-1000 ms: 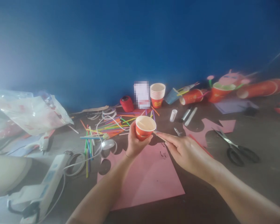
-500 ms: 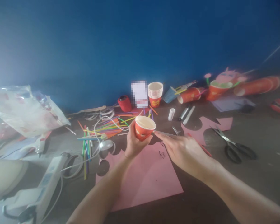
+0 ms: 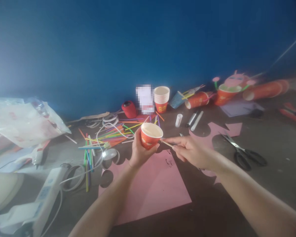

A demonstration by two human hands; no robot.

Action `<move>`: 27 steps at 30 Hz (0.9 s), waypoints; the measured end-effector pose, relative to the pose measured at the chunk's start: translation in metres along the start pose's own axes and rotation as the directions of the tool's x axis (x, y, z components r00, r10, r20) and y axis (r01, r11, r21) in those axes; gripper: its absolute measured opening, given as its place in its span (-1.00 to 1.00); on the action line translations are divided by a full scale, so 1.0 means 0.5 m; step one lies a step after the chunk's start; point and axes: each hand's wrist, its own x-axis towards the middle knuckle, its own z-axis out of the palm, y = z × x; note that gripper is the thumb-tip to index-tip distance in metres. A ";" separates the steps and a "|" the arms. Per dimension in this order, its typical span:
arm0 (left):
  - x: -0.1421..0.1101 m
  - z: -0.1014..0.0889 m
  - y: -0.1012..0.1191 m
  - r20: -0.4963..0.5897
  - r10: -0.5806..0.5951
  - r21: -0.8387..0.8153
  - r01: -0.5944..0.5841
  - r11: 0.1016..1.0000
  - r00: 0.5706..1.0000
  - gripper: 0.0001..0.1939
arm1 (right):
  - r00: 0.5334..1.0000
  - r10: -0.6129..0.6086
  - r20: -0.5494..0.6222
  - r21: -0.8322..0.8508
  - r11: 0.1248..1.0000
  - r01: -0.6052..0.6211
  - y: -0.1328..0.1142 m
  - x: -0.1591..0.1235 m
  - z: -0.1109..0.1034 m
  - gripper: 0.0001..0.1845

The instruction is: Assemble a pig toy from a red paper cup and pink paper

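Observation:
My left hand (image 3: 139,149) is wrapped round a red paper cup (image 3: 148,142) with a pale rim, its mouth tilted up. To the right of the cup, my right hand (image 3: 191,151) is closed on a thin pale stick (image 3: 168,143), whose tip points at the cup's side. Whether the tip touches the cup, I cannot tell. Beneath both hands lies a pink paper sheet (image 3: 153,191) with round bites cut from its left edge and dark marks near its top right corner.
Scissors (image 3: 239,148) lie open at the right by a cut pink scrap (image 3: 214,130). Stacked cups (image 3: 162,98) stand at the back. Coloured sticks (image 3: 108,133), a white cable (image 3: 98,138), a power strip (image 3: 48,191) and a glue gun (image 3: 37,156) occupy the left.
My right hand has turned, its fingers now more bent around the thin stick beside the cup. My left hand keeps hold of the cup. The whole view has shifted slightly.

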 end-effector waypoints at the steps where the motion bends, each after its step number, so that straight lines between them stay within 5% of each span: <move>1: 0.001 0.000 0.000 -0.009 -0.001 0.004 0.001 1.000 1.000 -0.23 | 0.998 -0.026 -0.053 -0.053 0.998 0.023 -0.005 -0.002 0.003 -0.54; 4: 0.003 0.001 -0.001 -0.025 -0.003 0.004 0.003 1.000 1.000 -0.24 | 0.975 -0.141 -0.172 -0.295 0.952 0.085 -0.020 -0.010 0.017 -0.50; 10: 0.004 0.007 -0.003 -0.010 0.006 0.011 -0.006 1.000 1.000 -0.25 | 0.955 -0.246 -0.163 -0.597 0.795 0.103 -0.028 -0.020 0.034 -0.34; 13: 0.004 0.007 -0.003 -0.007 0.012 0.035 -0.011 0.999 1.000 -0.23 | 0.966 -0.202 -0.161 -0.465 0.879 0.106 -0.026 -0.013 0.026 -0.41; 16: 0.004 0.006 -0.002 0.010 0.000 0.054 -0.001 0.999 1.000 -0.22 | 0.990 -0.071 -0.120 -0.140 0.989 0.054 -0.015 -0.002 0.015 -0.51; 20: 0.005 0.005 0.000 0.032 -0.020 0.067 0.017 0.998 0.999 -0.21 | 1.000 -0.003 -0.028 0.068 0.998 0.005 -0.004 0.005 0.009 -0.52; 23: 0.007 0.005 -0.003 0.059 -0.024 0.051 0.021 0.998 0.998 -0.20 | 0.991 -0.049 -0.123 -0.141 0.989 0.031 -0.011 0.001 0.012 -0.52; 27: 0.010 0.005 -0.010 0.064 -0.020 0.054 0.016 0.998 0.998 -0.17 | 0.969 -0.183 -0.164 -0.521 0.850 0.072 -0.022 -0.007 0.027 -0.41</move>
